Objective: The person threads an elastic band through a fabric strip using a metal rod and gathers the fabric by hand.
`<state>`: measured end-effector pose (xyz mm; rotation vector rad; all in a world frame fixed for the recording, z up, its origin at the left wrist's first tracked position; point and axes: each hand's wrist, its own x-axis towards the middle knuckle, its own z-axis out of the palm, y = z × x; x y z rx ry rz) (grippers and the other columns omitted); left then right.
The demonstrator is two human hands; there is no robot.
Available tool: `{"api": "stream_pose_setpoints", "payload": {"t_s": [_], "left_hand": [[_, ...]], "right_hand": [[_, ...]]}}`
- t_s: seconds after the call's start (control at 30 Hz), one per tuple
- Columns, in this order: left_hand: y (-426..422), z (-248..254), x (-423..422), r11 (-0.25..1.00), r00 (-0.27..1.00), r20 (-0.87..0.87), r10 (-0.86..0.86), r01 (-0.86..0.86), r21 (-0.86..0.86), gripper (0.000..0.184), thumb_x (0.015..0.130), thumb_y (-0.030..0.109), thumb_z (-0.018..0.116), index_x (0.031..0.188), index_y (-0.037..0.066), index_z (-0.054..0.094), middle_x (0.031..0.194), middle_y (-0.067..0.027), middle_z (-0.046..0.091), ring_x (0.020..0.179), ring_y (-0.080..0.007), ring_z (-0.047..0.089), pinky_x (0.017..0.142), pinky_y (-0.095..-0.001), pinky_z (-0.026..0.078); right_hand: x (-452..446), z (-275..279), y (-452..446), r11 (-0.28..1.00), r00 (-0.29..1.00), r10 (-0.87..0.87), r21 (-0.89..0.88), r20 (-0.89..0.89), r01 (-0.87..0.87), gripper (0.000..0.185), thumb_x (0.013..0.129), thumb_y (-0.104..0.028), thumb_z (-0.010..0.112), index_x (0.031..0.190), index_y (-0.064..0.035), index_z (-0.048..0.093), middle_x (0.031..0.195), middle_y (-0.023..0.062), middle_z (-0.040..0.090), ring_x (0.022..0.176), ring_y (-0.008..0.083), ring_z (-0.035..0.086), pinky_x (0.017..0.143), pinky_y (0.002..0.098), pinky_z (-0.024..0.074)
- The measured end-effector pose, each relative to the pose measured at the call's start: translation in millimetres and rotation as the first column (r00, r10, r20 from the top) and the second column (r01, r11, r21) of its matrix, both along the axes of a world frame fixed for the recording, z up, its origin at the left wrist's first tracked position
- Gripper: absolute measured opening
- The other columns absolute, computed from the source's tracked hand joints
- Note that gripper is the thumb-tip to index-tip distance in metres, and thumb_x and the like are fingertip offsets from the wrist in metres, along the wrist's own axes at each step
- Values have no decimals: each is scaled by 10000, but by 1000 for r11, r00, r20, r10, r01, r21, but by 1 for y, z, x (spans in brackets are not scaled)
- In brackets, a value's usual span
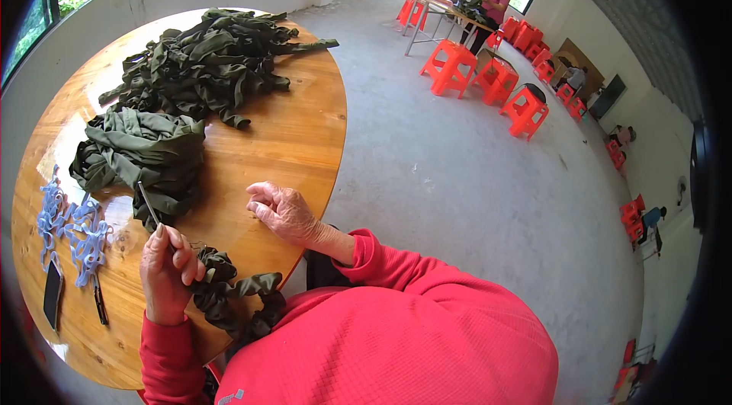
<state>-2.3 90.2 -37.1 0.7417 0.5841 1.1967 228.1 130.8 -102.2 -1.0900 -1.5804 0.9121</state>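
Observation:
My left hand (169, 272) is closed around a thin metal rod (148, 203), pinched between thumb and fingers with its tip pointing up and away. Just beside that hand, a gathered dark green fabric strip (229, 300) hangs over the table edge towards my lap; whether my fingers also hold it is hidden. My right hand (284, 213) is over the table near its right edge, fingers loosely bent and thumb apart, with nothing visible in it. Beyond the rod sits a bundle of smooth green fabric (145, 150), and behind it lies a heap of gathered green strips (210, 62).
Blue elastic bands (88, 241), a phone (52, 292) and a black pen (100, 300) lie at the left of the round wooden table (305, 119). Red stools (448, 67) stand across the floor. Another person (497, 1) is at a far table with green fabric.

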Motion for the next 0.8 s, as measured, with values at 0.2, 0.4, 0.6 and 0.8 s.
{"api": "stream_pose_setpoints", "payload": {"t_s": [0.2,0.4,0.6,0.8], "left_hand": [[0,1,1,1000,1000,2,-2,2,-13,283,952,304,390,791,86,471,550,5,385,370,-98,344,400,-265,371],[1,0,0,1000,1000,13,-14,14,-1,286,953,306,388,789,88,470,550,4,384,369,-99,344,398,-264,367],[-1,3,1,1000,1000,-3,-12,12,2,285,952,309,392,787,90,467,553,4,382,373,-99,344,404,-265,367],[0,0,0,1000,1000,-8,-12,12,3,281,951,304,396,791,84,468,557,5,382,378,-97,345,407,-266,368]], "right_hand": [[1,1,0,1000,1000,0,2,-3,0,293,828,-140,566,1075,10,517,884,180,647,816,237,643,727,321,498],[1,3,1,1000,1000,-1,9,7,1,294,827,-135,567,1075,14,515,886,182,647,823,233,642,728,320,497],[0,7,-4,1000,999,-6,-21,41,7,297,829,-142,567,1076,15,515,889,182,647,822,240,643,730,323,498],[0,1,0,1000,1000,2,8,-3,-2,292,830,-135,566,1074,17,515,885,179,648,821,239,644,732,323,497]]}}
